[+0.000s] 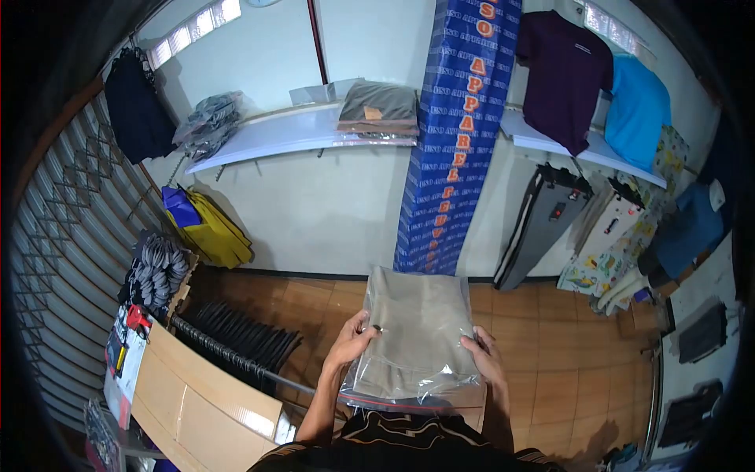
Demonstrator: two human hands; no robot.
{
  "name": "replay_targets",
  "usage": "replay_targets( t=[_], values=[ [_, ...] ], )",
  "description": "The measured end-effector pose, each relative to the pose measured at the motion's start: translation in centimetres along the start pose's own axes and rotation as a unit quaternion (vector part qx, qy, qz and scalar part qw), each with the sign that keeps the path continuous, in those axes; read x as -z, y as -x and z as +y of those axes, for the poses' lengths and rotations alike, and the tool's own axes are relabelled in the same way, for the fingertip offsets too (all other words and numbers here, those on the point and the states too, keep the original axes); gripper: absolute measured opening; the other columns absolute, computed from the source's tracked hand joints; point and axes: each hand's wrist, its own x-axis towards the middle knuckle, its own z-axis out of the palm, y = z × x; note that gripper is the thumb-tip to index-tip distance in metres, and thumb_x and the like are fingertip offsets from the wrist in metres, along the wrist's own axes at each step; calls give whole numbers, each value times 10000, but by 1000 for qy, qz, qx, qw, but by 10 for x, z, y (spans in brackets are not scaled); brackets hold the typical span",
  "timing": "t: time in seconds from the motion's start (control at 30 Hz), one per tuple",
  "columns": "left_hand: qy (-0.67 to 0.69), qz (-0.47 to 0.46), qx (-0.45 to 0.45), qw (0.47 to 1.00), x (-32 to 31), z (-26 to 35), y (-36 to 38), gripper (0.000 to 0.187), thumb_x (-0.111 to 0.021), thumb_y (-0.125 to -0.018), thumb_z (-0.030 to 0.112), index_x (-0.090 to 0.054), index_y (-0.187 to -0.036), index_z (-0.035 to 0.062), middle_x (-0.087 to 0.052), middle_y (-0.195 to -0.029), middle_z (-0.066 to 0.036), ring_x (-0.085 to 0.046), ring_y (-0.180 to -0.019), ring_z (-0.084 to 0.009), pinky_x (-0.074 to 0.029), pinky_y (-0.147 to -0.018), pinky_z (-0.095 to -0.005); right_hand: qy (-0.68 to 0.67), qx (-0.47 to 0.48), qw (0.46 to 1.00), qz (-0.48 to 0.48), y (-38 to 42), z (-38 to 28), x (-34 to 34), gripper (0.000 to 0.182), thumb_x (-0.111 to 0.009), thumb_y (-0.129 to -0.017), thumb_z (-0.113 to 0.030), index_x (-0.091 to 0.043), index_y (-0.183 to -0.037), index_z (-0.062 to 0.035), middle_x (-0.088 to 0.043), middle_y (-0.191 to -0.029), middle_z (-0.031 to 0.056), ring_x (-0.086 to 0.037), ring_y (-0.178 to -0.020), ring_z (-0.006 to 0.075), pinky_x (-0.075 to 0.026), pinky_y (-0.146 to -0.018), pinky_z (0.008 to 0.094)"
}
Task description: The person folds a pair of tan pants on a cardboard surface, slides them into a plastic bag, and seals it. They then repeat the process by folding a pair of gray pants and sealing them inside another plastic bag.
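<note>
A clear plastic bag (413, 397) with a red strip along its near edge holds a folded beige garment (417, 322). It hangs in front of my body, above the tiled floor. My left hand (353, 338) grips the bag's left edge, thumb on top and fingers beneath. On the opposite edge, my right hand (484, 355) pinches the bag in the same way, thumb over the plastic. The undersides of the fingers are hidden by the bag. Light glints off the plastic near the lower right.
A wall shelf (267, 141) carries bagged folded garments (379, 110). To my left stand a cardboard-coloured table (200, 401) and a rack of black hangers (244, 334). Trousers (543, 224) and shirts (562, 79) hang at the right. A blue lettered banner (456, 141) covers a pillar ahead.
</note>
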Motion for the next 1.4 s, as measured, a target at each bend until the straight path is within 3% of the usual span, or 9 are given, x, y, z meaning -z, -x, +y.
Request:
replay_targets(
  t=[0.33,0.7,0.83,1.03,1.13,1.2,1.27,1.37,1.4],
  values=[
    [-20,120,-84,989,48,52,-160,425,-579,-903,22,-598,-1326,-9,-670,-1009,-10,-609,-916,-101,-496,-852,-265,53,83,994,-49,-221,-102,-21,175,-745,-950,-122,-633,-1047,-28,-534,-850,-48,-473,-800,62,-398,-713,242],
    [-83,80,-217,969,129,198,-351,475,-573,-908,-16,-564,-1383,-25,-688,-1049,-18,-617,-925,-83,-499,-868,-257,88,261,961,-29,-407,-236,-69,171,-730,-972,-126,-642,-1082,-29,-571,-873,-44,-490,-810,57,-400,-725,243],
    [-142,73,-274,948,168,255,-447,459,-624,-923,63,-588,-1371,-34,-685,-1114,-42,-594,-1002,-103,-474,-934,-271,147,311,939,17,-491,-295,-96,205,-738,-961,-142,-644,-1080,-5,-670,-942,36,-586,-882,110,-467,-806,276],
    [-199,57,-291,934,233,296,-608,326,-651,-977,188,-657,-1185,-63,-693,-960,-53,-586,-883,-104,-470,-783,-262,169,329,927,68,-659,-326,-122,393,-787,-908,-246,-632,-1128,40,-727,-1045,162,-679,-941,229,-523,-855,355],
    [-270,90,-231,930,257,300,-673,488,-684,-992,302,-619,-1302,-69,-717,-1041,-138,-646,-926,-189,-511,-856,-307,272,292,906,140,-707,-331,-132,489,-775,-891,-277,-589,-1217,36,-726,-1106,247,-711,-1021,367,-542,-907,442],
    [-330,140,-289,888,277,270,-718,619,-699,-986,364,-553,-1400,-73,-711,-1083,-211,-671,-985,-276,-519,-934,-354,345,258,886,172,-710,-336,-142,540,-755,-886,-277,-547,-1278,32,-710,-1143,296,-694,-1088,464,-537,-946,502],
    [-347,129,-303,878,275,275,-716,822,-724,-960,440,-410,-1558,-29,-631,-1267,-336,-635,-1187,-434,-471,-1096,-430,395,253,866,170,-711,-332,-146,544,-722,-893,-239,-510,-1316,28,-698,-1174,310,-666,-1126,500,-522,-979,531],
    [-481,164,-335,793,272,272,-719,727,-686,-999,383,-415,-1575,31,-546,-1383,-356,-595,-1245,-459,-462,-1100,-440,430,247,853,163,-705,-333,-154,479,-675,-926,-193,-540,-1345,-5,-672,-1228,314,-640,-1184,489,-498,-1024,498],
    [-436,134,-332,826,270,270,-720,696,-667,-1013,356,-408,-1582,49,-510,-1416,-366,-576,-1264,-468,-453,-1107,-447,431,261,848,165,-710,-331,-154,451,-663,-936,-181,-550,-1333,-1,-674,-1231,307,-642,-1181,482,-499,-1023,499]
  ],
)
